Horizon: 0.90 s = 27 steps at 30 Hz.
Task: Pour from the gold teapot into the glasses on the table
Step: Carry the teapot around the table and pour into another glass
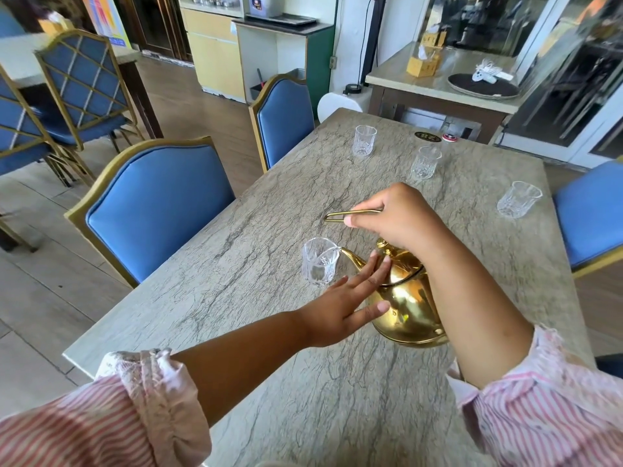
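Teapot (404,308), gold, count 1: tilted over the table (269,332), spout tip at the rim of the nearest glass (318,266). Right hand (394,219) grips its wire handle (340,215). Left hand (340,308), fingers straight, rests flat against its lid and side. Glasses, count 4: three stand well beyond the teapot, namely far glass (364,141), middle glass (425,162) and right glass (518,199). Round black sticker (427,136) beyond the teapot: gold writing, unreadable.

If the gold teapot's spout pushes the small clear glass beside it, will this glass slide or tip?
The small clear cut-pattern glass looks thin and light, so it would probably slide on the smooth grey veined table. It is taller than wide; the spout of the gold metal teapot sits at its rim, so a push there may tip it.
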### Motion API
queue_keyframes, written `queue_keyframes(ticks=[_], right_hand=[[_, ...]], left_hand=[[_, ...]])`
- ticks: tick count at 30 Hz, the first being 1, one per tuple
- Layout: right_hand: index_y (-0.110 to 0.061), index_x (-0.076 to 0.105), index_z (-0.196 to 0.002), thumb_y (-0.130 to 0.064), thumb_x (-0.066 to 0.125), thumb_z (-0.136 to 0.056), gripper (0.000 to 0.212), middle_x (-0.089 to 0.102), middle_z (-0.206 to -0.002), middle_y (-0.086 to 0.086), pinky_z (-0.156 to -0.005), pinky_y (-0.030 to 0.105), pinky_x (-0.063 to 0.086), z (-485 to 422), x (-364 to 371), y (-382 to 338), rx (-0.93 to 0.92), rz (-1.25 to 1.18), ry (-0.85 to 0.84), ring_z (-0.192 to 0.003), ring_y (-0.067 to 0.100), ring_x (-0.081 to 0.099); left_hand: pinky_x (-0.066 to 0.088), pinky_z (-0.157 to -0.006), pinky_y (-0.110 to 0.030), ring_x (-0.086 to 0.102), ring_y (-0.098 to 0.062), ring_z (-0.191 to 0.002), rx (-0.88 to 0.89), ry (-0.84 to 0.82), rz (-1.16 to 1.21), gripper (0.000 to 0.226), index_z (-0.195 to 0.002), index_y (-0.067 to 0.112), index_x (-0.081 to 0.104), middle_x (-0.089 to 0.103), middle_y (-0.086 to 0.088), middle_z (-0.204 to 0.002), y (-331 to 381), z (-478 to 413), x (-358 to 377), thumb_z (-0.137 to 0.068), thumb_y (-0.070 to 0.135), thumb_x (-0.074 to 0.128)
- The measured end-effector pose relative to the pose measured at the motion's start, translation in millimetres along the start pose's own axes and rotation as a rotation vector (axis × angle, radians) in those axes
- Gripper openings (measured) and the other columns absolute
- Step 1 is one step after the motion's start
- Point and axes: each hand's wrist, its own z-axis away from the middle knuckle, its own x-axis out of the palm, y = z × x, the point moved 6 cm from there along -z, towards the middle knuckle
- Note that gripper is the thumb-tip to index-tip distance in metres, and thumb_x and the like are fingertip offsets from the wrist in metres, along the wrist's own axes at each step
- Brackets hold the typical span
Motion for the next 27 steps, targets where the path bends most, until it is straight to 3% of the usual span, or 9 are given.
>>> queue_keyframes(ticks=[4, 8, 10, 15, 22, 27], right_hand=[[-0.021, 0.077, -0.099, -0.036, 0.076, -0.077, 0.027, 0.066, -0.064, 0.001, -0.045, 0.014, 0.036, 1, -5, -2, 0.0, 0.001, 0.001, -0.049, 0.006, 0.049], [-0.02, 0.076, -0.104, -0.036, 0.076, -0.077, 0.032, 0.075, -0.102, 0.006, -0.076, 0.025, 0.048, 3, -9, -6, 0.002, 0.008, 0.007, -0.089, 0.017, 0.067], [-0.019, 0.076, -0.105, -0.035, 0.076, -0.077, 0.032, 0.074, -0.11, 0.005, -0.078, 0.024, 0.044, 3, -12, -8, 0.003, 0.011, 0.005, -0.097, 0.018, 0.064], [-0.019, 0.076, -0.105, -0.034, 0.076, -0.078, 0.031, 0.073, -0.113, 0.003, -0.071, 0.019, 0.038, 4, -17, -12, -0.021, 0.03, 0.003, -0.086, 0.008, 0.055], [-0.021, 0.077, -0.102, -0.034, 0.076, -0.077, 0.028, 0.075, -0.105, 0.001, -0.059, 0.013, 0.038, 3, -24, -16, -0.055, 0.034, 0.025, -0.083, 0.008, 0.058], [-0.021, 0.078, -0.099, -0.034, 0.076, -0.077, 0.026, 0.075, -0.099, 0.001, -0.061, 0.014, 0.039, 0, -22, -17, -0.057, 0.049, 0.011, -0.078, 0.009, 0.059]], left_hand=[[0.008, -0.118, -0.048, -0.005, -0.001, -0.144, 0.015, 0.014, -0.005, 0.061, -0.146, 0.04, -0.007, -0.015, 0.008, -0.158, 4, -1, -2, -0.098, 0.045, 0.031], [0.009, -0.118, -0.048, -0.006, -0.001, -0.144, 0.033, 0.023, 0.018, 0.062, -0.146, 0.039, -0.006, -0.013, 0.007, -0.159, 9, -1, -5, -0.097, 0.047, 0.031], [0.01, -0.119, -0.047, -0.006, 0.001, -0.144, 0.039, 0.02, 0.014, 0.062, -0.146, 0.038, -0.006, -0.013, 0.007, -0.159, 12, -2, -6, -0.098, 0.044, 0.031], [0.009, -0.119, -0.045, -0.008, 0.005, -0.142, 0.059, 0.024, 0.04, 0.062, -0.146, 0.036, -0.006, -0.013, 0.006, -0.158, 18, -4, -8, -0.098, 0.043, 0.032], [0.007, -0.119, -0.044, -0.008, 0.004, -0.142, 0.084, 0.033, 0.062, 0.062, -0.146, 0.035, -0.007, -0.014, 0.005, -0.158, 22, -5, -11, -0.099, 0.04, 0.033], [0.006, -0.119, -0.045, -0.009, 0.002, -0.143, 0.091, 0.032, 0.08, 0.061, -0.146, 0.035, -0.005, -0.013, 0.004, -0.159, 20, -7, -11, -0.099, 0.04, 0.033]])
